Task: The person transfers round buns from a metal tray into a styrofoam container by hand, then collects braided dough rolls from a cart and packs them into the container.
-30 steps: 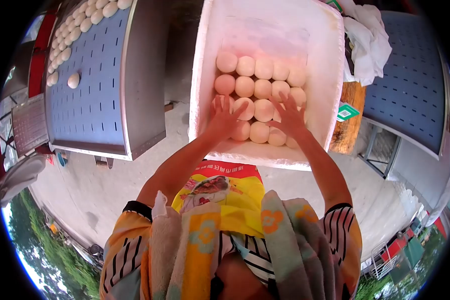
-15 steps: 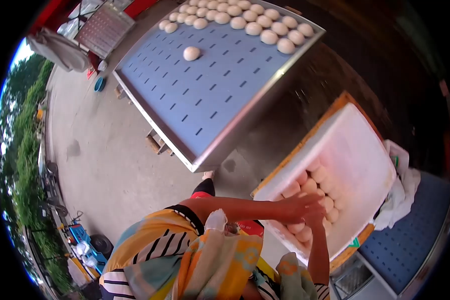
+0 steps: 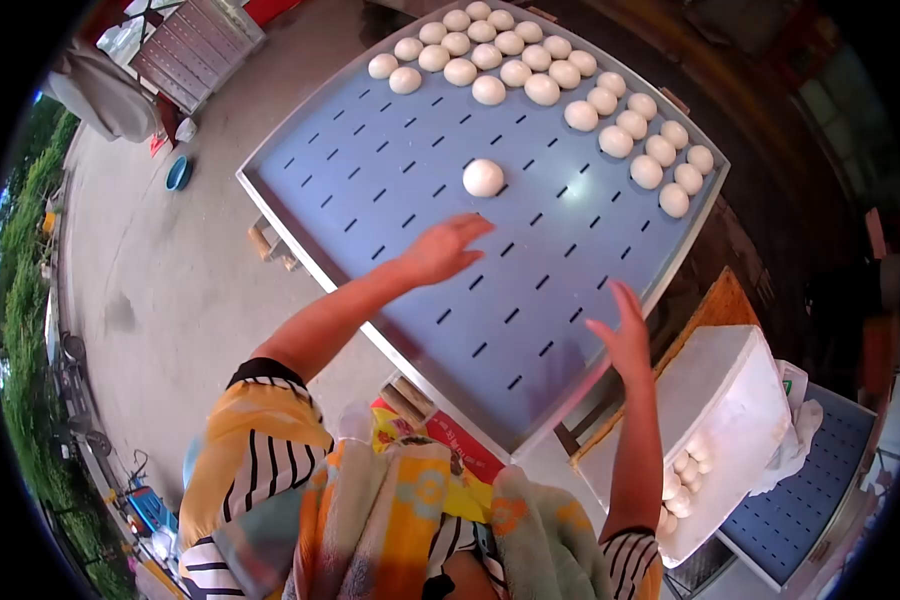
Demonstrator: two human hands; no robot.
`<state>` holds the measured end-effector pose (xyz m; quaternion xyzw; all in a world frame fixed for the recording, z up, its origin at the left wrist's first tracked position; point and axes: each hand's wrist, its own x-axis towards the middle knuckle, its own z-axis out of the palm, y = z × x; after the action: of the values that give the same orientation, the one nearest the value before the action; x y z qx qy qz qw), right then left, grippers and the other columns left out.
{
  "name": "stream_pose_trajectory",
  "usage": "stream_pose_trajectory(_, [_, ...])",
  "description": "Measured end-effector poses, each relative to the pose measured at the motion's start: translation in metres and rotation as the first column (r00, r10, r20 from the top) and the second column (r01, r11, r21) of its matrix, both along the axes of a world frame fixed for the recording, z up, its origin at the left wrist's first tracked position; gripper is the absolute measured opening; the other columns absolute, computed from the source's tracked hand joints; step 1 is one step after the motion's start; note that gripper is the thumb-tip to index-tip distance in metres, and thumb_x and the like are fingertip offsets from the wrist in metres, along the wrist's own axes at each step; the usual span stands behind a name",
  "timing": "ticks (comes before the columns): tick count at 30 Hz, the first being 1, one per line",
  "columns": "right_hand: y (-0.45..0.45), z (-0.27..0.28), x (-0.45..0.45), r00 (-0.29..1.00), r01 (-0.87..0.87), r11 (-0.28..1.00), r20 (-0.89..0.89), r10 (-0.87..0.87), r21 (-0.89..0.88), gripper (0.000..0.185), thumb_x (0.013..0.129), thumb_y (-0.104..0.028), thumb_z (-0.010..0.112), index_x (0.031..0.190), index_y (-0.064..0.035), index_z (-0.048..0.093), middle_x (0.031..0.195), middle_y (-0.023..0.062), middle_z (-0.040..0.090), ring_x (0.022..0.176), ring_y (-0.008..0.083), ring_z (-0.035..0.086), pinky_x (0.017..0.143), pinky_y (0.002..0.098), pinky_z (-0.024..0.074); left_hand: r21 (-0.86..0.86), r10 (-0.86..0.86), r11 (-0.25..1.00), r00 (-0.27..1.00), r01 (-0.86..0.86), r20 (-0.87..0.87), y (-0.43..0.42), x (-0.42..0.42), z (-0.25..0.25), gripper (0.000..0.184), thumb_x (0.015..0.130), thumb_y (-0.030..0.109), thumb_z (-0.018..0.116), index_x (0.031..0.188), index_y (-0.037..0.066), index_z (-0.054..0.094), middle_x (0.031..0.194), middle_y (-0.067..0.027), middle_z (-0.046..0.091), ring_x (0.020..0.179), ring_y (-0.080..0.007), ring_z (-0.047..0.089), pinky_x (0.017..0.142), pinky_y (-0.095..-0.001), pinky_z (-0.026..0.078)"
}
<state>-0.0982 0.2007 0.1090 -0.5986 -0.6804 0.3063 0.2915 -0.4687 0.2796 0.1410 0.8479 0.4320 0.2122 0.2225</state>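
My left hand (image 3: pixel 445 250) reaches over the blue slotted board (image 3: pixel 410 220) in its metal-rimmed frame, fingers stretched out and holding nothing. Just beyond its fingertips sits a lone smooth white ball (image 3: pixel 483 178), perhaps dough. Over the board's right edge is my right hand (image 3: pixel 625 335), also bare, with thumb and fingers spread. Several similar white balls (image 3: pixel 542 89) stand in close rows along the far side, and another group (image 3: pixel 646 171) lines the right corner. To the right, more balls (image 3: pixel 682 485) lie inside a white foam box (image 3: pixel 740 470), partly behind its wall and my forearm.
Brown board (image 3: pixel 725 300) edges the foam box. Beside it are a white plastic bag (image 3: pixel 800 445) and another blue slotted board (image 3: pixel 810 490). A teal basin (image 3: pixel 178 173) rests on the concrete floor (image 3: pixel 170 280) at left. A red printed package (image 3: pixel 465 450) is near my body.
Both hands have left the foam box, where they were among the balls, and are now apart over the blue board. The view has shifted toward the board; its balls keep the same arrangement.
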Motion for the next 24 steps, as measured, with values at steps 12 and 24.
stream_pose_trajectory(12, [0.233,-0.016,-0.201,0.998,-0.029,0.998,0.060,0.033,-0.059,0.083,0.081,-0.023,0.079,0.149,-0.0083,0.036,0.149,0.0164,0.039,0.138,0.0318,0.040,0.112,0.0399,0.0378,0.120,0.186,0.979,0.965,-0.166,-0.185,0.199,-0.220,0.001,0.062,0.087,0.022,0.072,0.142,0.011,0.046,0.139,-0.0166,0.052,0.126,-0.0369,0.050,0.107,-0.0433,0.042])
stream_pose_trajectory(24, [0.502,-0.096,-0.303,0.910,-0.085,0.994,0.412,0.048,0.072,0.094,0.070,-0.035,0.086,0.149,-0.0164,0.038,0.146,0.0122,0.045,0.136,0.0329,0.039,0.110,0.0429,0.0391,0.294,0.151,0.950,0.980,-0.106,-0.132,0.569,-0.311,-0.132,0.070,0.073,0.026,0.080,0.133,0.003,0.051,0.129,-0.0226,0.055,0.123,-0.0399,0.050,0.105,-0.0489,0.041])
